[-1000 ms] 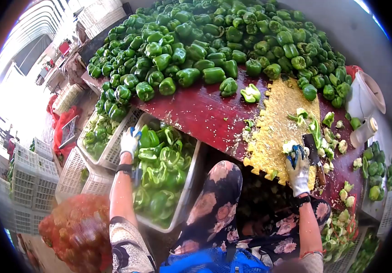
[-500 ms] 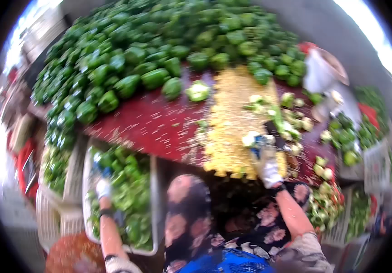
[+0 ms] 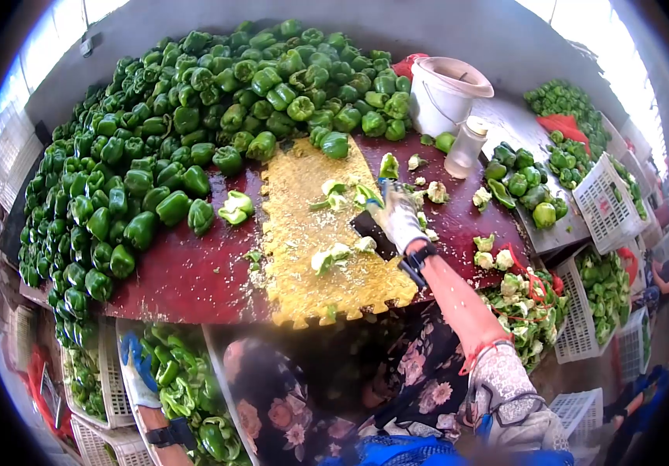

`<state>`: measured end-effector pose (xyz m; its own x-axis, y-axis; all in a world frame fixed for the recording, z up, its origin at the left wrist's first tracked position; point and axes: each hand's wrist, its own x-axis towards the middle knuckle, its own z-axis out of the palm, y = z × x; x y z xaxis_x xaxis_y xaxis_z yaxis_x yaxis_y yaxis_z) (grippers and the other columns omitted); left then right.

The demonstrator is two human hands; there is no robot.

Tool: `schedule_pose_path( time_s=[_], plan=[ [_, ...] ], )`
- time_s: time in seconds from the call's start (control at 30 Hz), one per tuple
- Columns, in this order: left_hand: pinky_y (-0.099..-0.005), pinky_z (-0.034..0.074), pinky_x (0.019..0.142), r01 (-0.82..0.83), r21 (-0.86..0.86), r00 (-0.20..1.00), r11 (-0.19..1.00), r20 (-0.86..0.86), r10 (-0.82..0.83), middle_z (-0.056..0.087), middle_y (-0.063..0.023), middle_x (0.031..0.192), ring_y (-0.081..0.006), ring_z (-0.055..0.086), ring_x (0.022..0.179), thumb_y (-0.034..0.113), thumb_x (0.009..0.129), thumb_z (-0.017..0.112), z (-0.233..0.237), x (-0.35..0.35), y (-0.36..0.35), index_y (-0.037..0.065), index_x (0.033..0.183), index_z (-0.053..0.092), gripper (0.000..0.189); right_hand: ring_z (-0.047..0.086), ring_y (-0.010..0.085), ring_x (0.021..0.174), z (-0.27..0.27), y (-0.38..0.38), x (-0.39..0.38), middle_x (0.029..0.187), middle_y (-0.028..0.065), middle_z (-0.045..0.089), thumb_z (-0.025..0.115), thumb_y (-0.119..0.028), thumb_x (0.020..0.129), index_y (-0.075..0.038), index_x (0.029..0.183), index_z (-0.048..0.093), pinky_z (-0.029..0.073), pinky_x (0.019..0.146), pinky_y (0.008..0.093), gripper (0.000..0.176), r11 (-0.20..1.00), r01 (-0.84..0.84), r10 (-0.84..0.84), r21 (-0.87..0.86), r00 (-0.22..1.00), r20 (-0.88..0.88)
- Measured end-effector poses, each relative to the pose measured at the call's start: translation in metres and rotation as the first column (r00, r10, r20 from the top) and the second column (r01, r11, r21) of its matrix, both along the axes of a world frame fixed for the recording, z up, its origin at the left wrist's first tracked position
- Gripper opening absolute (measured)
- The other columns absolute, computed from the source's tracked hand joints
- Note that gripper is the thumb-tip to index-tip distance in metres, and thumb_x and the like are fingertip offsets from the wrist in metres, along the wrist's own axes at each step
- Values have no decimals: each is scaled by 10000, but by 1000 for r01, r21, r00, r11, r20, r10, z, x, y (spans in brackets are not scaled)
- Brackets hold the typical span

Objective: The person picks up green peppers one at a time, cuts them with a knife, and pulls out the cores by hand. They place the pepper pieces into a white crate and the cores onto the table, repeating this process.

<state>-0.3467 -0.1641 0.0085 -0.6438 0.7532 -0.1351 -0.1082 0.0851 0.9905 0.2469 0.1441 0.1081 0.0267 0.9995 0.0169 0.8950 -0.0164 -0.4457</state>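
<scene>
My right hand [image 3: 398, 219], in a white glove with blue fingertips, is above the right side of the yellow mat [image 3: 299, 225]. Its fingers are closed on a cut green pepper piece [image 3: 365, 196]. A dark flat object [image 3: 373, 234] lies beside the palm, on the mat's edge. Pale pepper cores [image 3: 331, 256] rest on the mat. At the lower left, my left hand [image 3: 139, 365], in a blue and white glove, is over the side of a crate of green peppers [image 3: 214, 439]. Its fingers are apart and nothing shows in them.
Whole green peppers [image 3: 187, 116] are heaped across the back and left of the red table [image 3: 195, 279]. A white bucket [image 3: 437, 97] and a clear jar [image 3: 466, 147] stand at the back right. White crates [image 3: 610, 202] stand at the right, near another person's arm [image 3: 634, 404].
My right hand has moved away from me across the mat, to the pepper piece. My left hand is now at the crate's left side. The camera view has shifted.
</scene>
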Motion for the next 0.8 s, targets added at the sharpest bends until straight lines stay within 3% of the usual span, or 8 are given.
schedule_pose_path(
  time_s=[0.23,0.3,0.4,0.43,0.47,0.53,0.67,0.8],
  plan=[
    [-393,458,993,376,247,923,893,-15,-385,552,-100,1329,-228,555,1188,371,971,529,118,194,91,80,1378,486,502,569,370,1165,-4,16,20,1242,227,606,561,-346,904,-16,1301,541,428,1027,423,516,978,192,-202,-82,970,-136],
    [-398,492,967,487,250,860,837,31,-509,561,-119,1294,-262,570,1182,335,967,551,136,241,108,54,1372,480,498,515,401,1215,-25,15,36,1305,244,551,545,-406,890,-16,1334,503,391,1056,437,592,996,52,-38,79,985,-170],
    [-414,495,959,551,262,794,792,127,-595,566,-107,1270,-248,591,1108,298,947,595,125,292,132,49,1328,513,462,488,321,1294,-14,0,21,1462,175,436,569,-352,934,-85,1479,348,383,1112,409,645,978,203,-207,-45,971,-122],
    [-415,497,946,555,283,770,782,181,-612,571,-104,1253,-245,593,1086,289,948,594,120,308,139,51,1326,515,454,453,300,1329,38,-37,13,1508,159,378,559,-397,944,-95,1510,280,403,1094,415,699,975,47,-127,-219,921,-368],
    [-417,499,934,561,299,741,772,235,-629,576,-101,1236,-242,596,1064,280,949,594,120,326,143,53,1324,517,445,482,296,1299,30,-33,12,1501,160,386,570,-387,943,-99,1523,244,445,1053,407,725,990,-66,52,-123,992,-113],
    [-421,503,911,599,300,685,743,289,-669,581,-96,1207,-244,595,1055,261,954,587,125,355,147,58,1318,520,423,523,283,1253,23,-37,7,1472,151,424,605,-363,926,-100,1525,236,468,1030,397,751,954,-129,112,-272,991,-77],
    [-411,504,905,586,300,640,752,397,-657,587,-91,1173,-244,603,1023,231,955,583,100,384,160,76,1286,537,369,571,276,1182,-24,-3,-7,1334,154,556,591,-278,941,-122,1502,311,475,1023,406,646,917,-316,379,-243,880,286],
    [-355,511,867,533,263,724,804,351,-594,581,-66,1204,-193,596,993,209,955,590,59,389,167,98,1309,528,376,635,204,868,-23,2,-8,1149,149,601,530,-251,976,-82,1472,355,576,755,308,552,946,-253,281,-203,951,126]
  ],
)
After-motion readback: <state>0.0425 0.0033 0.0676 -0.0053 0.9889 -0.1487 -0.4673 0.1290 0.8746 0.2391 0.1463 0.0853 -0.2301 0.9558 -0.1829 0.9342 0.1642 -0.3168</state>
